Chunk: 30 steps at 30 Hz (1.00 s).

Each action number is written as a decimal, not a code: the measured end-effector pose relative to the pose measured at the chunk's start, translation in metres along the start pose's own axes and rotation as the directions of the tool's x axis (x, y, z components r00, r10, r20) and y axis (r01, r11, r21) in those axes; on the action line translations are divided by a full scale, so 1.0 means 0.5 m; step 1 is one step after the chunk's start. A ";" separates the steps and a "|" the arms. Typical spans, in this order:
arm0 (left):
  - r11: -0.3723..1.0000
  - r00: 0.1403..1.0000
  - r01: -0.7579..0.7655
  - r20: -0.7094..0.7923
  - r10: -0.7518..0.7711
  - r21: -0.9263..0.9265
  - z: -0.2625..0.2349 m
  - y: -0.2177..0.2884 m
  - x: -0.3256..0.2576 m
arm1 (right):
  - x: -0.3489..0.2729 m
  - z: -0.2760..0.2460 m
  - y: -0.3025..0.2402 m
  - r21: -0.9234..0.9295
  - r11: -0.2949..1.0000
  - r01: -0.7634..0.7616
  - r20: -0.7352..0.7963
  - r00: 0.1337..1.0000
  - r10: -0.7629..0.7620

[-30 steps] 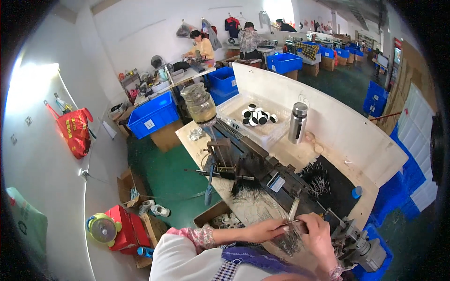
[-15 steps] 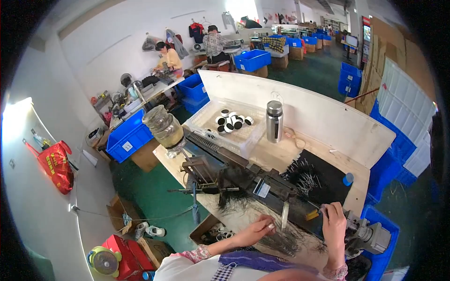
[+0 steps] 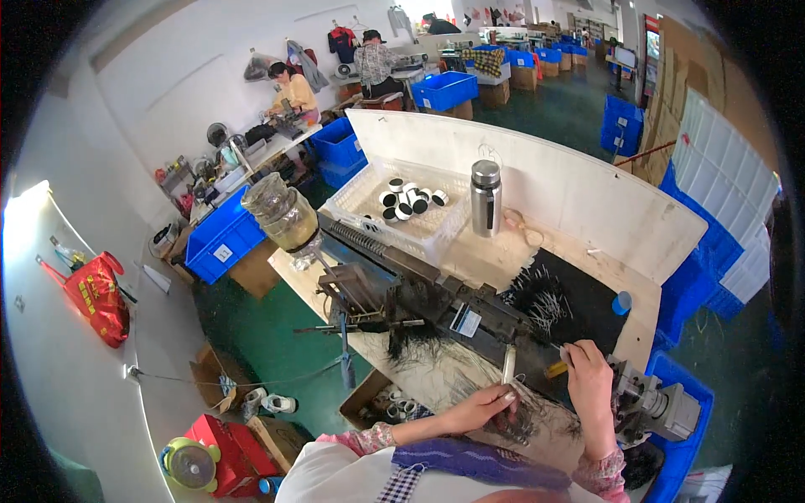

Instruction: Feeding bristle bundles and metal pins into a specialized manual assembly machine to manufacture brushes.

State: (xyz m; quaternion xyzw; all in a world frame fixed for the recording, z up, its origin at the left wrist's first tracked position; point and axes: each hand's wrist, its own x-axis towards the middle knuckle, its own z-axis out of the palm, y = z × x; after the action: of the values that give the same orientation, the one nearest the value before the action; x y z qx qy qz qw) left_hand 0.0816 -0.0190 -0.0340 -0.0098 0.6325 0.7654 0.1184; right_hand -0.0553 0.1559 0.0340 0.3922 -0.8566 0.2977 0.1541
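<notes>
My left hand (image 3: 489,408) is closed at the near edge of a dark metal bench machine (image 3: 444,306), just below its pale upright lever (image 3: 509,365). Loose dark bristles (image 3: 516,419) lie about its fingertips; whatever sits between them is too small to name. Over the machine's right end, my right hand (image 3: 589,377) is closed in a pinch, thumb and forefinger on a small light-coloured piece I cannot make out. Beside those fingers is a yellow part (image 3: 557,369). Behind the machine, a pile of thin pale stems with black tufts (image 3: 545,306) lies on a black mat (image 3: 587,298).
Beyond the machine stand a white basket (image 3: 352,197) of black-and-white round pieces and a steel flask (image 3: 485,201). A blue cap (image 3: 621,303) sits on the mat. A white board (image 3: 537,172) edges the table. Blue bins surround it; two people sit at far benches.
My right hand has shifted slightly left and toward the machine. The left hand has moved a little to the right, nearer the lever's foot. The whole view has tilted slightly.
</notes>
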 end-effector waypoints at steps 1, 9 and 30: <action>1.000 1.000 0.000 -0.001 0.000 0.001 0.000 -0.011 0.002 | 0.000 0.006 0.001 0.011 1.000 0.018 -0.011 1.000 -0.018; 0.997 0.999 -0.034 0.007 0.035 -0.068 0.003 -0.039 0.001 | -0.005 0.015 -0.001 0.023 0.999 0.038 -0.019 0.999 -0.037; 0.917 0.944 -0.326 -0.134 0.302 -0.229 0.066 0.071 0.001 | 0.014 0.017 -0.006 -0.170 0.983 0.063 0.074 0.996 -0.051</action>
State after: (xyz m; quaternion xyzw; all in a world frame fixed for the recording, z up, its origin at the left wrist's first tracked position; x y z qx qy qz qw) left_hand 0.0788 0.0072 0.0066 0.0406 0.5301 0.8461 -0.0388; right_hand -0.0575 0.1451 0.0320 0.4120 -0.8724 0.2042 0.1660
